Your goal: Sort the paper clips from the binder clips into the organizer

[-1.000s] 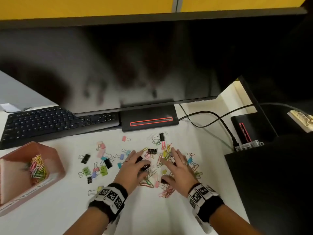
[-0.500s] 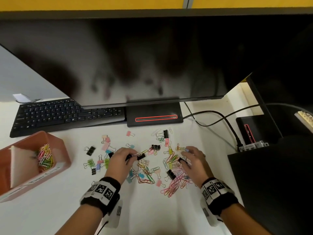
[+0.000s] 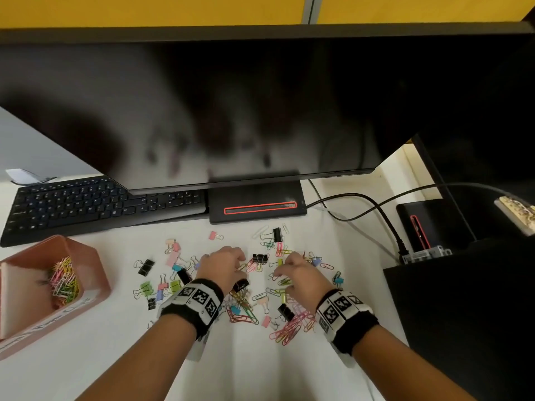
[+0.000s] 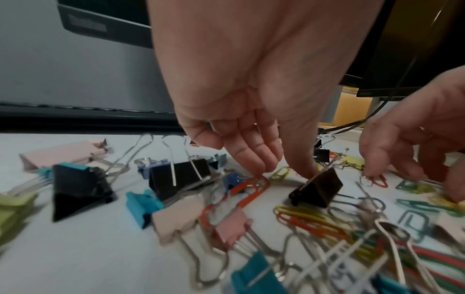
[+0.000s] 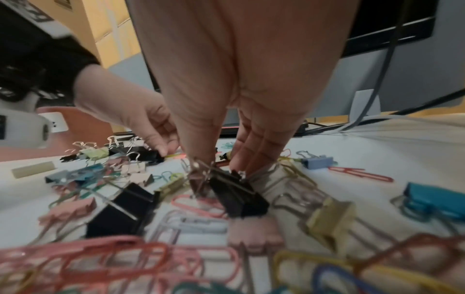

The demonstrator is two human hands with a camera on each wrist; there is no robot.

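Mixed coloured paper clips and binder clips lie scattered on the white desk. At the left stands the salmon organizer, with paper clips in one compartment. My left hand reaches down into the pile with straight fingers. In the left wrist view its fingertips touch an orange paper clip, and its thumb rests against a black binder clip. My right hand hovers beside it, fingertips on the clips. A black binder clip lies under its palm. Neither hand lifts anything.
A black keyboard lies behind the organizer. The monitor and its base stand just behind the pile. A cable runs to the right, where black boxes border the desk.
Half a second ago my hands were spread apart across the pile; now they sit closer together near its middle. The left hand has shifted right, its thumb now against a black binder clip.
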